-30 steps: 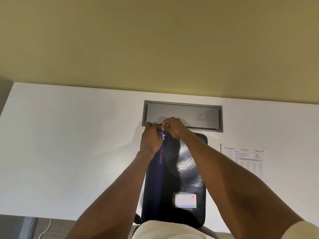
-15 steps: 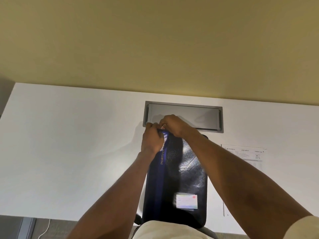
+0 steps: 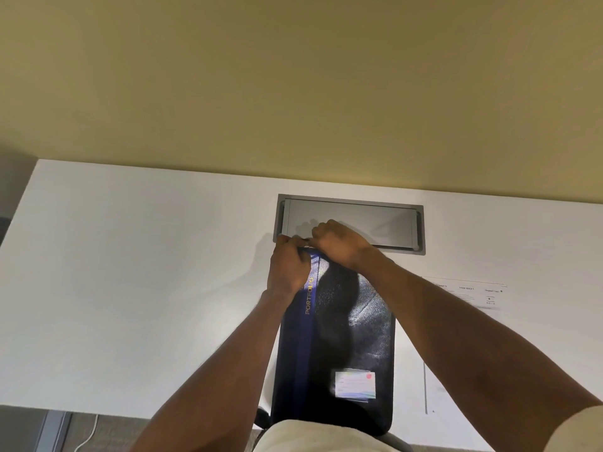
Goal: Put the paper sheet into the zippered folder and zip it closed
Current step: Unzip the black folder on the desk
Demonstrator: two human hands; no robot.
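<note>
At the far left corner of the folder (image 3: 359, 337) both hands meet. The left hand (image 3: 288, 269) lies on that corner with its fingers curled over the far edge, gripping it. The right hand (image 3: 341, 243), just beside it and touching it, is closed in a pinch at the same edge. What it pinches is hidden by the fingers, and the zip itself cannot be made out.

One folder shows, dark navy and flat on the white tabletop (image 3: 130, 288), long side running away from the person, near end reaching past the tabletop's near edge. It carries one blue stripe (image 3: 301, 353) with gold lettering, partly covered by the left hand, and one pale label (image 3: 355, 384) near its near right corner, too blurred to read.

One sheet (image 3: 470, 293) lies on the tabletop to the right of the folder, outside it. The right forearm (image 3: 456, 337) covers most of it, so only the far strip with small print and a bit of the left edge show.

Beyond the hands, one grey hatch (image 3: 350, 220) is set into the tabletop. A white cable (image 3: 87, 435) lies on the floor at lower left, cut off by the frame.
</note>
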